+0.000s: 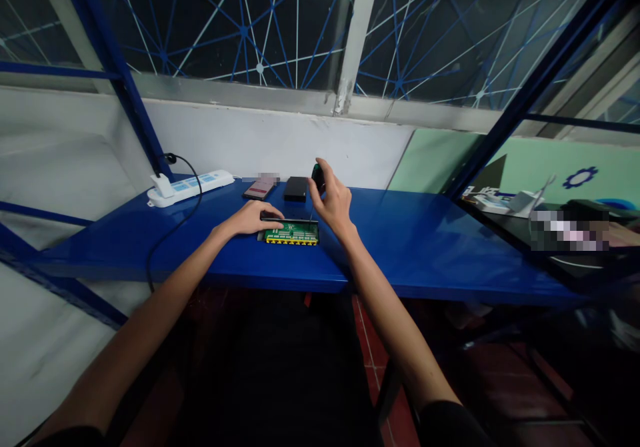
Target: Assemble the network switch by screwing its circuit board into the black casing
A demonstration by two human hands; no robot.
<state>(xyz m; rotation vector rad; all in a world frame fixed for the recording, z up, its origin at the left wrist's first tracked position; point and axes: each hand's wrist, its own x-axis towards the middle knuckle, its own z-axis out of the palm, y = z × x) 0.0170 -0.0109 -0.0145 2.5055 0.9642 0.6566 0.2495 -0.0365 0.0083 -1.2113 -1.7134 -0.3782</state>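
Note:
A green circuit board (295,228) with a row of yellow ports along its near edge lies on the blue table, in what looks like a dark shallow casing. My left hand (253,217) grips its left end, thumb on top and fingers at the far edge. Above the right end, my right hand (333,197) is closed around the dark and green handle of a screwdriver (317,175). The thin shaft points down, almost upright, to the board's far right corner. Whether the tip sits in a screw is too small to tell.
Behind the board lie a phone (261,187) and a flat black box (295,189). A white power strip (193,187) with a black cable (187,217) stands at the back left. Blue frame posts (493,147) rise at both sides. Another person's hand (623,235) shows far right.

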